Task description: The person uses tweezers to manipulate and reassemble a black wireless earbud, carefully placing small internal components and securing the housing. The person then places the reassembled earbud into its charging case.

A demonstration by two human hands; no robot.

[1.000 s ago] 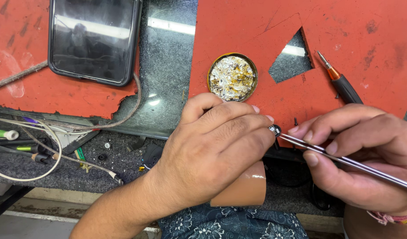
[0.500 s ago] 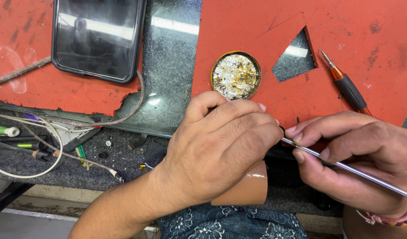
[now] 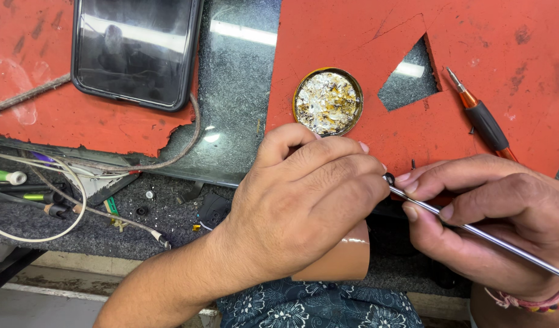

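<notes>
Dark speckled stone worktop, glossy, reflecting bright strip of overhead light. Red mat laid over it, worn, scuffed, edges torn, angular hole cut through showing stone beneath. Second red mat piece at left. Along worktop's near edge, grey felt-like strip littered with small debris. Below that, pale bench edge, then grey floor at bottom left.

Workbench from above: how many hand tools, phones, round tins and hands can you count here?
Hand tools: 2, the thin metal tool in the right hand and the orange-and-black screwdriver on the red mat
Phones: 1, the black phone
Round tins: 1, the round tin
Hands: 2, with the left hand
Total: 6
</notes>
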